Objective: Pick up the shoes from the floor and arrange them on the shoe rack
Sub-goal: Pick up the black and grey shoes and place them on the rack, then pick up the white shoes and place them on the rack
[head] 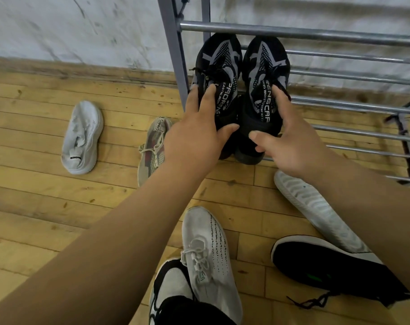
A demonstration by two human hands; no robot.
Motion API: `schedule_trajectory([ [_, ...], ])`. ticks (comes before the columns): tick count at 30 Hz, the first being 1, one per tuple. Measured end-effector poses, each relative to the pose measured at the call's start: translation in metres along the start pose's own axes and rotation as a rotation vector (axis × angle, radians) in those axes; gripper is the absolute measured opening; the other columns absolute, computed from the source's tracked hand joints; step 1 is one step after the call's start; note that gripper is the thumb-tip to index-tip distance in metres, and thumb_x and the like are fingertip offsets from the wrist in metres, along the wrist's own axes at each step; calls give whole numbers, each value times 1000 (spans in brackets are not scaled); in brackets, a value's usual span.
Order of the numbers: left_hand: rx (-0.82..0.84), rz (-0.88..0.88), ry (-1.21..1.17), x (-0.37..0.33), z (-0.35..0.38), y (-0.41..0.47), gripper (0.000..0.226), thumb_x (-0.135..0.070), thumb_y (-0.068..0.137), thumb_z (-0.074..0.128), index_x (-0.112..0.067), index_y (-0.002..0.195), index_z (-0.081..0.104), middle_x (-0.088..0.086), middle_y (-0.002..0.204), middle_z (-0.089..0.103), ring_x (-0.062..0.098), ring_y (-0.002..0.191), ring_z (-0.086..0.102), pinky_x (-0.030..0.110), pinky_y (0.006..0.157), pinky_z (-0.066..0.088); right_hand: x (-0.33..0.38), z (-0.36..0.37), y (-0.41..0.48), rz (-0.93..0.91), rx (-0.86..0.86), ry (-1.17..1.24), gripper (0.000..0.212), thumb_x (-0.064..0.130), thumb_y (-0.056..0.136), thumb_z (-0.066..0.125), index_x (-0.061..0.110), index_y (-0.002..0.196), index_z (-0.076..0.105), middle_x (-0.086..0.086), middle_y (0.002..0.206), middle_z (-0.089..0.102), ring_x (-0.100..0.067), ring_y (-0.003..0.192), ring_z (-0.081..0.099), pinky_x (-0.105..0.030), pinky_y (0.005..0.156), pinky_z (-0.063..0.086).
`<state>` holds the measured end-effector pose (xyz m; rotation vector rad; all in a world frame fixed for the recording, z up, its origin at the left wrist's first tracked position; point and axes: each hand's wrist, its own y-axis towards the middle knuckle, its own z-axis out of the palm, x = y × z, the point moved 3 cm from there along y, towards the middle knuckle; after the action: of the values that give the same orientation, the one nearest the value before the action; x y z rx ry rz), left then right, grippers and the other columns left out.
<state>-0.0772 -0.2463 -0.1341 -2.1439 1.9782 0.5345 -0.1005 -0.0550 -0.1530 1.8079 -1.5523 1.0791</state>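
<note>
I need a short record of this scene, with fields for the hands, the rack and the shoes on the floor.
left hand: grips left black shoe
right hand: grips right black shoe
pair: side by side at shoe rack, toes toward wall
floor, left: white shoe, beige shoe
floor, near: upturned white shoe, black shoe, among others
</note>
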Motion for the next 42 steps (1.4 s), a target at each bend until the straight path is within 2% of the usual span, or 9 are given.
schedule_trajectory([
  [6,-35,-10,-63,3,3,1,91,-60,95,61,-27,165,13,0,172,18,26,144,47,46,98,51,2,-1,0,13,19,-23,96,42,91,71,51,159,4,13,160,36,-23,134,54,-44,109,50],
  [10,-134,29,-165,6,-5,-18,95,-57,89,70,-29,163,17,-1,167,28,24,140,50,47,95,57,12,-8,-18,-17,-67,-88,96,40,92,73,38,163,8,16,159,32,-4,140,39,-15,103,35],
  [14,-61,-86,-265,28,7,-63,87,-57,90,69,-34,159,23,-2,151,38,24,120,60,48,93,57,13,0,-69,-3,-257,-163,66,44,92,69,38,148,36,9,136,42,-14,96,62,-31,80,53],
  [17,262,-378,-338,59,38,-109,91,-59,93,64,-35,162,11,0,160,37,18,130,55,36,99,52,-14,30,-103,262,13,-155,50,49,94,64,38,138,44,13,119,54,-7,94,59,-30,78,51],
  [19,497,-526,-318,76,55,-140,87,-53,97,61,-31,164,9,3,149,50,8,104,61,27,84,50,-31,55,-123,482,308,-123,39,54,98,57,41,133,45,9,116,60,-6,94,62,-29,77,52],
  [24,707,-517,-338,82,73,-179,69,-45,99,58,-39,159,26,-1,135,60,5,87,57,28,88,46,-69,118,-162,658,627,84,26,38,104,56,35,129,52,11,125,62,0,99,61,-13,68,52],
  [30,670,-621,-583,83,80,-179,69,-44,91,71,-31,154,46,-3,153,51,18,135,53,32,108,44,-88,143,-171,819,566,342,28,18,106,54,39,124,58,2,124,65,-18,103,69,-28,73,60],
  [36,629,-698,-966,69,90,-175,70,-20,90,76,-36,152,49,-1,120,73,17,100,76,43,89,63,-84,105,-163,703,438,263,30,9,104,57,32,121,67,5,119,68,-9,104,67,-15,77,56],
  [42,739,-636,-1178,51,93,-177,77,-15,82,83,-38,148,52,-8,136,67,10,118,69,32,98,57,-55,54,-135,535,312,177,38,19,103,59,53,119,64,10,104,73,-11,94,71,-19,79,55],
])
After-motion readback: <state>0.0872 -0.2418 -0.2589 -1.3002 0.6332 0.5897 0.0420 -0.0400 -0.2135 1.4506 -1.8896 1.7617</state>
